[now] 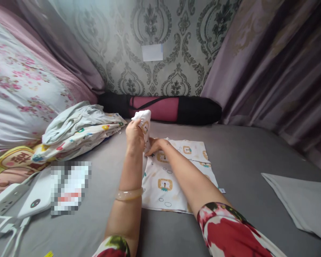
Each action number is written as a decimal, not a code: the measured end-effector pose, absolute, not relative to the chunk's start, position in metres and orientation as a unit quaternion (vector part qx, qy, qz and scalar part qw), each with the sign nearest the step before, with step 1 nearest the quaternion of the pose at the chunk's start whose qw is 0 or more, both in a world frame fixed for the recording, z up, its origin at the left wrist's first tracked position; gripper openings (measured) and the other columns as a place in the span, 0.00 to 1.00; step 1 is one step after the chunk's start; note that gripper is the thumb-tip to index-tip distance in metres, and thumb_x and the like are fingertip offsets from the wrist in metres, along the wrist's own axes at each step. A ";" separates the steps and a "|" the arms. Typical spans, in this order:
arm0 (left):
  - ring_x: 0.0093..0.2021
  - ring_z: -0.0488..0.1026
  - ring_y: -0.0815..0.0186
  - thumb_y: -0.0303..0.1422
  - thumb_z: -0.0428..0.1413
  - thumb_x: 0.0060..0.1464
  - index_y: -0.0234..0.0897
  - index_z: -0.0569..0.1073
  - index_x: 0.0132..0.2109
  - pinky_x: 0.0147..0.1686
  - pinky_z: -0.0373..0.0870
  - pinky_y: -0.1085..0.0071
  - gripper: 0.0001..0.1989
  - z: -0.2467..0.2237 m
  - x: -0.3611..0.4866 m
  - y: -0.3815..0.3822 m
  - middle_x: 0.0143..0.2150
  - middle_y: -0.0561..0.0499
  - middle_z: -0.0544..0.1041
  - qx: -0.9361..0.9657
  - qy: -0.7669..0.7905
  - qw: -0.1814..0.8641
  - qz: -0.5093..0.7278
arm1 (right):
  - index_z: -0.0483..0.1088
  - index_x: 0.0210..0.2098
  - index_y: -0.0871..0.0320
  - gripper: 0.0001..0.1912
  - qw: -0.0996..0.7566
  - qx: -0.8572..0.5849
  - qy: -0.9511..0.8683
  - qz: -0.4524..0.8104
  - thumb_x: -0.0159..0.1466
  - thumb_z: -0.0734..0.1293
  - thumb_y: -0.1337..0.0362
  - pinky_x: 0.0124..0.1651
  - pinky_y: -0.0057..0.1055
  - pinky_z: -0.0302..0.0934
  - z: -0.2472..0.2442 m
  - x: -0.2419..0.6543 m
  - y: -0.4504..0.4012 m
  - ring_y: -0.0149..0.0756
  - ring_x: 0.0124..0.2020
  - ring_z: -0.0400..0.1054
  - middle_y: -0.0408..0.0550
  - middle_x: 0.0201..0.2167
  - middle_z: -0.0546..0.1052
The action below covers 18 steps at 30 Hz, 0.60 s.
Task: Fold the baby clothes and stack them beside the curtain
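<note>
A white cloth garment (165,201) printed with orange lion faces lies on the grey sheet in front of me. Part of it is lifted at its far left, bunched and upright in my left hand (135,135), whose fingers are wrapped round it. My right hand (155,145) is low at the base of that raised part, its fingers closed on the fabric there. A small tag (222,191) sticks out at the garment's right edge.
A black and pink long bag (160,109) lies along the wall. To the left are piled clothes (75,125), a yellow cushion (16,160), a white device (40,192) and a power strip (8,201). Folded grey fabric (302,203) lies at the right.
</note>
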<state>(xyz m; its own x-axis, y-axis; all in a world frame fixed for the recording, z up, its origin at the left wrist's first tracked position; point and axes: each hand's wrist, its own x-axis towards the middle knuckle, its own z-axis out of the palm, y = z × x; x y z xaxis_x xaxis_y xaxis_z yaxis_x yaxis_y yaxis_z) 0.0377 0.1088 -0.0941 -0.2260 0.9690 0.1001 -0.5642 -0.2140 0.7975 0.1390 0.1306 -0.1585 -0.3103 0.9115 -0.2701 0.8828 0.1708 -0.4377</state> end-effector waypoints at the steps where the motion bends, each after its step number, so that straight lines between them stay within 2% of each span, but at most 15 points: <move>1: 0.43 0.76 0.63 0.30 0.54 0.45 0.35 0.71 0.34 0.45 0.72 0.69 0.07 -0.097 0.042 0.109 0.34 0.50 0.77 0.326 0.322 0.535 0.710 | 0.61 0.62 0.57 0.55 0.019 -0.580 -0.761 0.291 0.38 0.79 0.51 0.56 0.40 0.61 -0.155 0.142 0.128 0.53 0.56 0.65 0.57 0.57 0.70; 3: 0.42 0.76 0.62 0.32 0.55 0.45 0.35 0.71 0.36 0.43 0.72 0.68 0.09 -0.102 0.049 0.111 0.34 0.50 0.77 0.345 0.324 0.530 0.704 | 0.60 0.62 0.57 0.52 0.043 -0.577 -0.737 0.349 0.41 0.79 0.54 0.54 0.41 0.63 -0.149 0.150 0.118 0.52 0.53 0.68 0.55 0.56 0.72; 5: 0.42 0.76 0.62 0.33 0.55 0.45 0.35 0.70 0.37 0.43 0.72 0.68 0.10 -0.106 0.055 0.111 0.33 0.51 0.76 0.350 0.330 0.524 0.702 | 0.61 0.61 0.57 0.45 0.144 -0.580 -0.681 0.424 0.46 0.77 0.58 0.51 0.41 0.66 -0.144 0.163 0.103 0.47 0.47 0.72 0.52 0.50 0.75; 9: 0.42 0.76 0.63 0.30 0.54 0.46 0.36 0.69 0.41 0.42 0.71 0.69 0.12 -0.104 0.066 0.104 0.35 0.51 0.76 0.369 0.355 0.511 0.690 | 0.66 0.54 0.61 0.21 0.351 -0.573 -0.525 0.522 0.61 0.67 0.67 0.47 0.36 0.67 -0.138 0.193 0.066 0.37 0.40 0.74 0.52 0.44 0.77; 12: 0.40 0.76 0.63 0.29 0.53 0.50 0.37 0.68 0.45 0.41 0.71 0.68 0.14 -0.100 0.080 0.089 0.36 0.51 0.76 0.414 0.362 0.510 0.662 | 0.68 0.44 0.62 0.08 0.453 -0.541 -0.383 0.596 0.67 0.61 0.66 0.47 0.34 0.67 -0.137 0.216 0.044 0.34 0.38 0.74 0.55 0.41 0.77; 14: 0.41 0.76 0.63 0.30 0.54 0.52 0.37 0.68 0.48 0.42 0.71 0.67 0.15 -0.101 0.092 0.078 0.38 0.49 0.76 0.457 0.350 0.517 0.633 | 0.67 0.39 0.61 0.10 0.498 -0.511 -0.303 0.632 0.69 0.58 0.62 0.48 0.36 0.66 -0.140 0.231 0.035 0.36 0.39 0.75 0.55 0.40 0.78; 18: 0.50 0.74 0.58 0.40 0.57 0.55 0.40 0.67 0.55 0.49 0.69 0.62 0.22 -0.115 0.104 0.071 0.49 0.43 0.76 0.555 0.309 0.571 0.520 | 0.65 0.40 0.59 0.25 0.543 -0.490 -0.235 0.640 0.71 0.45 0.51 0.50 0.44 0.65 -0.154 0.258 0.029 0.43 0.45 0.73 0.59 0.43 0.76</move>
<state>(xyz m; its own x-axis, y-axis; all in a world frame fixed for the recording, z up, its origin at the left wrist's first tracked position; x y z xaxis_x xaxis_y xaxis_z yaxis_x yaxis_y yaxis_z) 0.1042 0.0710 -0.1147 0.2682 0.9369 0.2242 -0.2514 -0.1566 0.9551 0.2584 0.0289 -0.1542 0.0708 0.9256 -0.3717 -0.4638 -0.2994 -0.8338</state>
